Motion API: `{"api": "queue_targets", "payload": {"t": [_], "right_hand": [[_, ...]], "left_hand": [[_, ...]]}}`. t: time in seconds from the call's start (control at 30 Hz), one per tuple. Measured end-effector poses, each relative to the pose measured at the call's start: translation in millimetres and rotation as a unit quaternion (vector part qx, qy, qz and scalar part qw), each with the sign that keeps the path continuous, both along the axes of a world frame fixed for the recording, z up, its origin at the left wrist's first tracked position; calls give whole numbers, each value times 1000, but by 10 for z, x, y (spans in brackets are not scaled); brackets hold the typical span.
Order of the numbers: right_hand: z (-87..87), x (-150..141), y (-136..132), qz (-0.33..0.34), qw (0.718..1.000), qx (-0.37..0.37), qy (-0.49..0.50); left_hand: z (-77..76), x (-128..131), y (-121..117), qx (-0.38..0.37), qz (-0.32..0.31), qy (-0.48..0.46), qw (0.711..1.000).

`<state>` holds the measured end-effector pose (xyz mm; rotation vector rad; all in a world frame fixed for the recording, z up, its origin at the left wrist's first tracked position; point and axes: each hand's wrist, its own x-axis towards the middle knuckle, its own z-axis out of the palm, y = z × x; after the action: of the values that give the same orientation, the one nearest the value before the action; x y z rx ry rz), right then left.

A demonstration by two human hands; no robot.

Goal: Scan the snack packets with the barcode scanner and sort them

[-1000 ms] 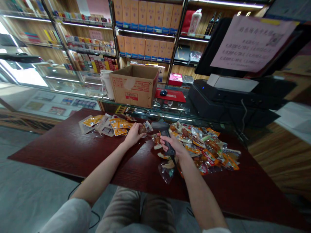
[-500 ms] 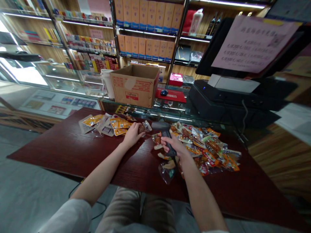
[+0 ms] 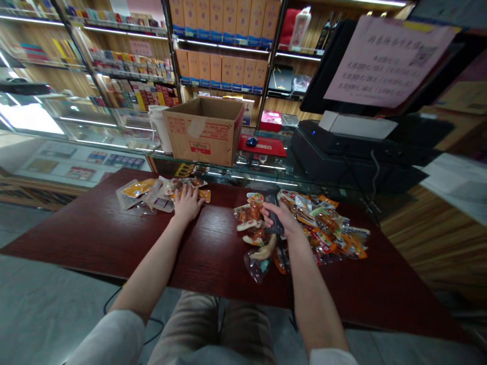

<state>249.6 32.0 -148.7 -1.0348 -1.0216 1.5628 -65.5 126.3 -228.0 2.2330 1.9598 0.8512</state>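
Note:
My right hand (image 3: pixel 279 217) is wrapped round the grip of a dark barcode scanner (image 3: pixel 272 210), held over the left side of a large pile of packaged snacks (image 3: pixel 323 223). Sealed packs with brown food inside (image 3: pixel 251 218) lie just left of the scanner. My left hand (image 3: pixel 187 204) rests with spread fingers on a smaller group of packs at the left. That group has orange-and-clear packs (image 3: pixel 139 188) and a pack with a brown piece inside (image 3: pixel 174 186) just beyond my fingers.
A dark red wooden table (image 3: pixel 213 253) carries both groups. Behind it, an open cardboard box (image 3: pixel 201 134) stands on a glass counter (image 3: pixel 262 177) beside a mouse (image 3: pixel 251 142) on a red mat. A black monitor with a pink notice (image 3: pixel 388 63) rises at the right.
My left hand has moved left with the small pack, leaving it on the left group and opening. My right hand has shifted slightly right, turning the scanner's head away from the left.

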Motion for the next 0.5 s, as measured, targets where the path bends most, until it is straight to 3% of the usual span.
{"api": "queue_targets", "payload": {"t": [0.13,0.23,0.37,0.5], "right_hand": [[8,123,27,-24,1000,5,-2],[-5,263,48,-38,999,4,-9],[-30,458,52,-44,999,-9,-21],[-62,582,53,-61,998,-20,-25]], "left_hand": [[38,125,-35,33,1,-1,999],[117,409,-88,48,-86,-17,995],[134,886,-34,-100,-221,-46,969],[86,1159,114,-182,-233,-14,955]]}}
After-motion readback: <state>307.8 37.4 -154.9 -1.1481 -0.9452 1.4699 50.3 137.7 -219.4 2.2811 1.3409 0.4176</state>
